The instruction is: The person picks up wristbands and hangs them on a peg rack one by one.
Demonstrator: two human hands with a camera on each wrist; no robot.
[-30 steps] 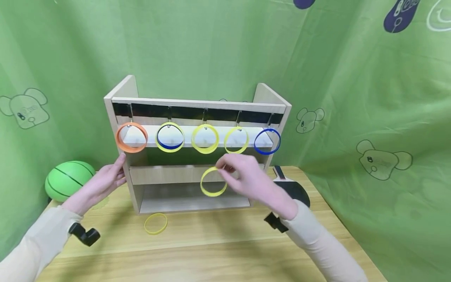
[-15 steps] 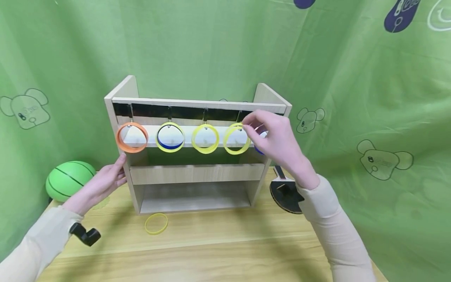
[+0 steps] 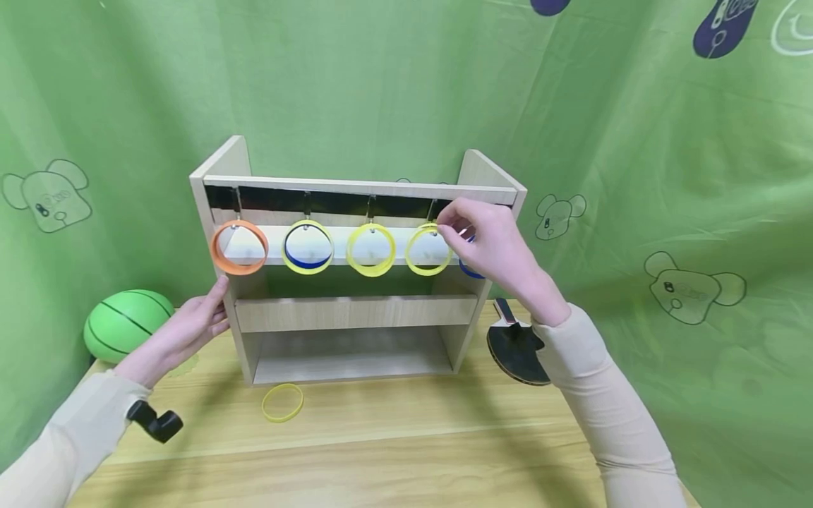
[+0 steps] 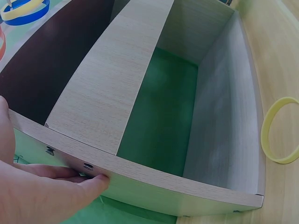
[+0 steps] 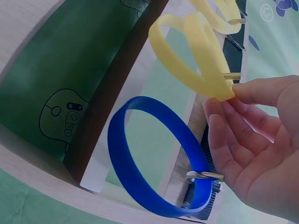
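Observation:
My right hand (image 3: 492, 243) pinches a yellow ring (image 5: 210, 53) between thumb and fingertips at the fourth hook of a small wooden shelf (image 3: 356, 314). Another yellow ring hangs there too, and the two overlap. To its right a blue ring (image 5: 117, 140) hangs on the last hook, partly hidden by my hand in the head view. Farther left hang yellow rings (image 3: 370, 271), a yellow-and-blue pair (image 3: 308, 269) and an orange ring (image 3: 236, 269). My left hand (image 3: 193, 324) rests against the shelf's left side panel, fingers extended along its outer face.
A loose yellow ring (image 3: 273, 419) lies on the wooden table (image 3: 381, 466) before the shelf. A green ball (image 3: 127, 324) sits at the left. To the right lies a black table tennis paddle (image 3: 516, 353). Green curtain (image 3: 356, 85) surrounds the back and sides.
My right hand has lifted the yellow ring from in front of the lower shelf up to the fourth hook. In the last half second it has barely moved. The left hand stays put.

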